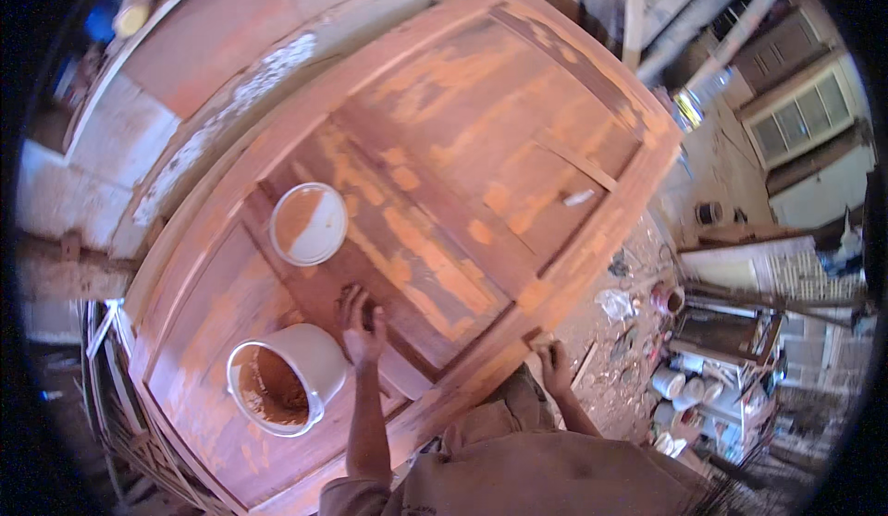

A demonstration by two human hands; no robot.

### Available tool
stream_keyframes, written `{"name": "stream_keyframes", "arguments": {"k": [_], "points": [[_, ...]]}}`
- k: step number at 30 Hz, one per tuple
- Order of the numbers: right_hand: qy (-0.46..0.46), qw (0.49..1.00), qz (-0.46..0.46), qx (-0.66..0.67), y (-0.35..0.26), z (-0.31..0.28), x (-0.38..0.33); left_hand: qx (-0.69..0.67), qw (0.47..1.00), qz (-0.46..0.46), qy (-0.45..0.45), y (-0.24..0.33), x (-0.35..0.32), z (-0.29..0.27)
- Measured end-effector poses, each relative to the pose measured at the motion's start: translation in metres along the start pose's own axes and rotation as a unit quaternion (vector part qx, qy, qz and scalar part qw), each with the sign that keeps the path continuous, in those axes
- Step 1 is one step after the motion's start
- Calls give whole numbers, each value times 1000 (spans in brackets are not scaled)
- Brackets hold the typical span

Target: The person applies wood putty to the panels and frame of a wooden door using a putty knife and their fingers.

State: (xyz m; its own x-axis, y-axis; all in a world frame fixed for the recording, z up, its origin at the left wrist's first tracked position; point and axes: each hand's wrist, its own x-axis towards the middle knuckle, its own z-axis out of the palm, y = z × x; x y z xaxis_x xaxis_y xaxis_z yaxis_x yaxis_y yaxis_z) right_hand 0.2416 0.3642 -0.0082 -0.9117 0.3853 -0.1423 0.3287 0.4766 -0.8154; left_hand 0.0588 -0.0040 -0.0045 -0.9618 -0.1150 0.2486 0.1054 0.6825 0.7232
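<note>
"What's nearest our left fingers?"

"Just to their left, a round white plastic bucket (321, 357) holding orange-brown paste (282, 398). We'd judge it weighty, best gripped by rim and base. Beyond the fingertips lies a flat, round white lid (326, 231) smeared with orange, probably light and bendy."

"And our left hand (363, 325) itself?"

"Fingers slightly apart, clamped on nothing, seemingly resting on the large reddish-brown, orange-patched wooden panel (425, 160). It spreads under and beyond them, reaching our right fingers too. We'd expect it stiff and heavy, better held by its thick outer frame than its thinner fields."

"Our right hand (557, 369)?"

"Fingers curled, beside the panel's near edge. A small brown block-like piece (534, 335) sits by the fingertips; we can't tell whether they're clamped on it."
</note>
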Motion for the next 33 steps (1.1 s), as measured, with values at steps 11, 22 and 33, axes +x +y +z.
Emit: {"name": "stream_keyframes", "arguments": {"k": [11, 22, 33], "points": [[-74, 992, 23, 95, 13, -16, 10, -132, 979, 27, -154, 102, -127, 64], [-237, 967, 70, -60, 49, -45, 13, -167, 978, 13, -123, 194, -183, 50], [-138, 990, -16, -40, 61, -137, 48, -174, 939, -208, -212, 238, -217, 48]]}}
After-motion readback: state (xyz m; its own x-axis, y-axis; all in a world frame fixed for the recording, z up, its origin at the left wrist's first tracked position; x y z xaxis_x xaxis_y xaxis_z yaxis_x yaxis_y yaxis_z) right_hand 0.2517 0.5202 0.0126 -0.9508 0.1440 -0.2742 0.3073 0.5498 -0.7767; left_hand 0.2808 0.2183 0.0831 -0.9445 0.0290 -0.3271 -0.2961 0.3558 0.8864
